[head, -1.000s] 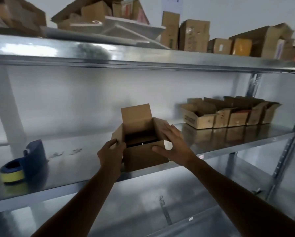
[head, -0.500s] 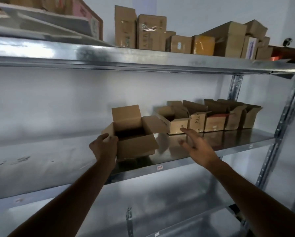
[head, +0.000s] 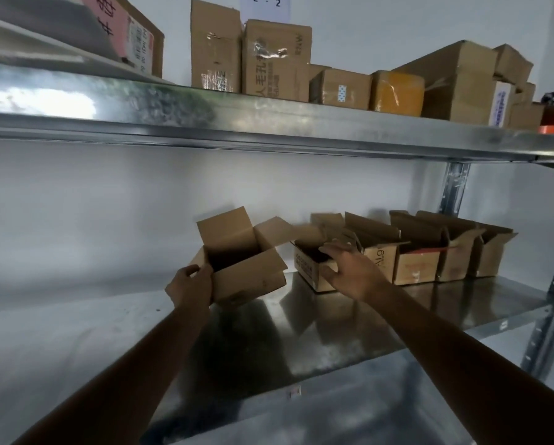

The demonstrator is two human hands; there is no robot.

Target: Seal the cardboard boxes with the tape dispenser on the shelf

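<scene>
A person's left hand curls its fingers round the near left corner of an open cardboard box standing on the metal shelf, while the right hand, fingers spread, hangs before the nearest of the row of open boxes just beside it.

**Middle shelf**, bare galvanised metal, is carrying one open cardboard box with its flaps standing up. Just beside it to the right, a row of open-flapped boxes is sitting side by side along the back, and their shapes are reflecting in the metal. **Upper shelf** is bearing closed cartons, some of them stacked, a yellow-wrapped parcel among them, and flat white boards at the left.
</scene>
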